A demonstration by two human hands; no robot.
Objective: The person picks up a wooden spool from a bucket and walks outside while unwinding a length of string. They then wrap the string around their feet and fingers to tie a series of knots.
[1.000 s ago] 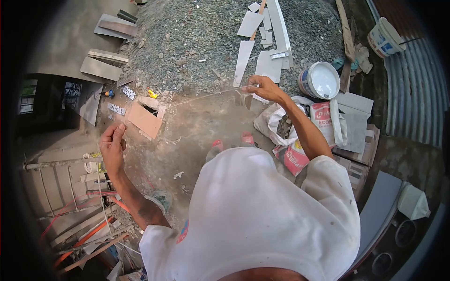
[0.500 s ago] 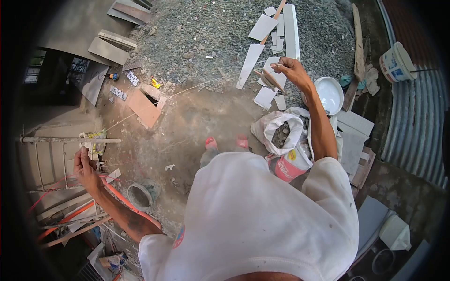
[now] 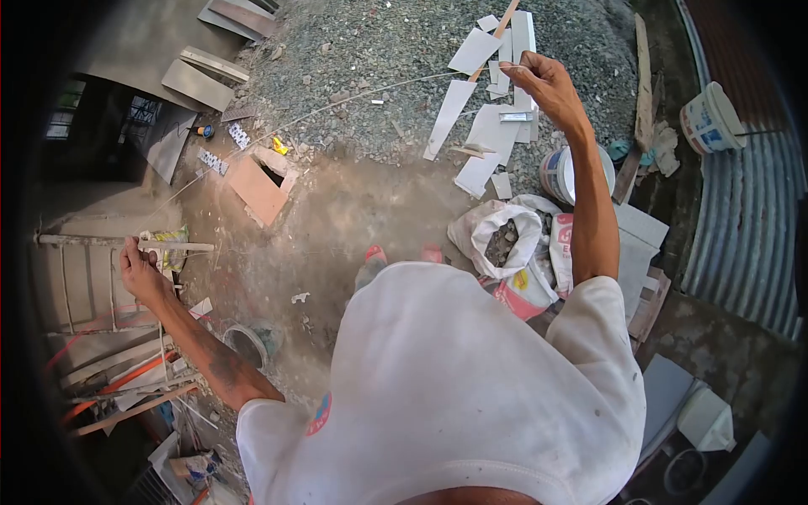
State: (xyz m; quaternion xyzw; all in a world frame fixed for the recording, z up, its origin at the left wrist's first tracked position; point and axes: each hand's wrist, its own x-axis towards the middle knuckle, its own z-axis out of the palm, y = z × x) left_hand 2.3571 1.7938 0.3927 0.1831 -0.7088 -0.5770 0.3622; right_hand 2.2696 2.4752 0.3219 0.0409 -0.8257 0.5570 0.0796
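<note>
Since the earlier view, the left hand point(image 3: 145, 273) is shifting farther left, its fingers apparently pinched on a thin pale flexible cord point(image 3: 438, 77). The cord is arching past a flat tan four-cornered board point(image 3: 257, 192) toward the right hand point(image 3: 545, 86), which is rising higher over loose grey gravel point(image 3: 353, 42), fingers clamped on the cord; this wide spread is probably keeping it drawn out.

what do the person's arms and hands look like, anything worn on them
Both the left hand and right hand are bare, with no gloves or watch visible. The white shirt has short sleeves, a few dark specks and a red-and-blue logo on its left side. The left forearm bears a marking, perhaps a tattoo.
</note>
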